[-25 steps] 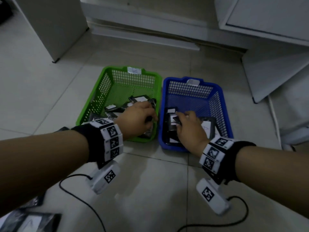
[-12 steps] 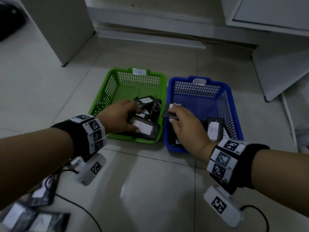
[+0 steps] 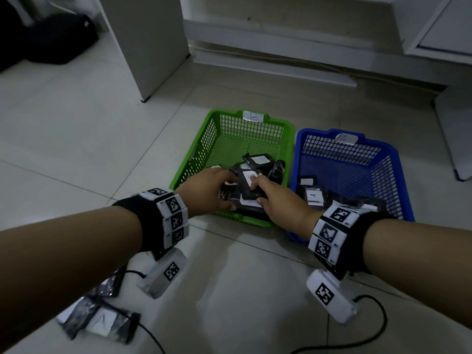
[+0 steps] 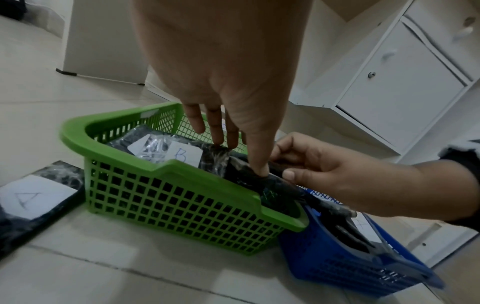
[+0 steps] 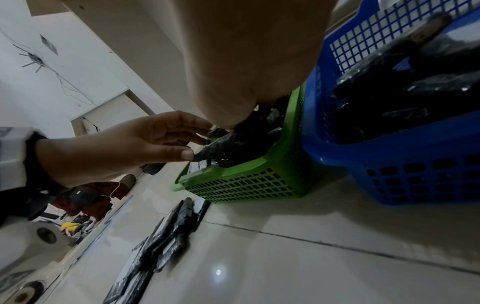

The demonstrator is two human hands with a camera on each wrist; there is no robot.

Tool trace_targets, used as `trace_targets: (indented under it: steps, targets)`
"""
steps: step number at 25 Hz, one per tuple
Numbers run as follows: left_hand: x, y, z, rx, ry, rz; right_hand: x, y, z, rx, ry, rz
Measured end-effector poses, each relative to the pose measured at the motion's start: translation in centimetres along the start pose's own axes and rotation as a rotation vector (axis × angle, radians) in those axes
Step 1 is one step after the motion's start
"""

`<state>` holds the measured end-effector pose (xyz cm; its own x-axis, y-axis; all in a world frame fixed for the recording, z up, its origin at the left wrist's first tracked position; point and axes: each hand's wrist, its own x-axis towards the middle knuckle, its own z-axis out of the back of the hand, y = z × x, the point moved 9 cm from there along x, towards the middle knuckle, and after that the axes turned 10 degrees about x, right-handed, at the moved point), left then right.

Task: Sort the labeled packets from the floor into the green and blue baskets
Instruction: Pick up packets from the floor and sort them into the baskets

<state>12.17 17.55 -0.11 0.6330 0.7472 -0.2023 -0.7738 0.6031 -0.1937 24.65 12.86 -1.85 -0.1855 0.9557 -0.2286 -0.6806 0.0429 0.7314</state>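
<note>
The green basket point(image 3: 194, 149) and the blue basket point(image 3: 398, 175) stand side by side on the floor, each holding black packets with white labels. My right hand point(image 3: 270, 198) reaches across into the green basket and pinches a black packet point(image 3: 244, 190) by its near end, seen also from the left wrist point(image 4: 241, 172). My left hand point(image 3: 212, 190) is beside it with straight fingers point(image 4: 221, 135) touching the packets, thumb pressing the same packet. A packet marked B point(image 4: 184, 156) lies in the green basket. One marked A point(image 3: 313, 195) lies in the blue basket.
More packets point(image 3: 102, 320) lie on the tiles at the near left, one marked A point(image 4: 33, 197). Cables point(image 3: 378, 315) trail from the wrist cameras. A white cabinet panel point(image 3: 148, 47) stands behind left, white cupboards point(image 3: 449, 123) at the right, a dark bag point(image 3: 51, 39) far left.
My right hand moved left from the blue basket into the green one and now pinches a packet there. My left hand stayed in the green basket. The head view swung left.
</note>
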Motion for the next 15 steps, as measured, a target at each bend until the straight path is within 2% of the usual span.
trace_targets:
  steps: [4,6,11,13,15]
  targets:
    - [0.4,-1.3,-0.2,0.174,-0.058,0.033,-0.6,-0.2,1.0,-0.134,-0.125,-0.008]
    - [0.3,-1.5,-0.1,0.188,-0.077,0.019,-1.6,-0.9,0.9,-0.149,-0.126,-0.045]
    - [0.4,-2.7,1.0,0.015,-0.187,-0.175,-4.3,-1.0,1.4,-0.101,-0.15,-0.013]
    - [1.1,-3.8,0.4,-0.019,-0.097,-0.245,-5.5,-0.8,2.2,-0.097,-0.133,0.006]
    - [1.8,-5.0,-0.7,0.048,0.009,-0.293,-7.0,-0.6,3.4,-0.134,-0.151,0.073]
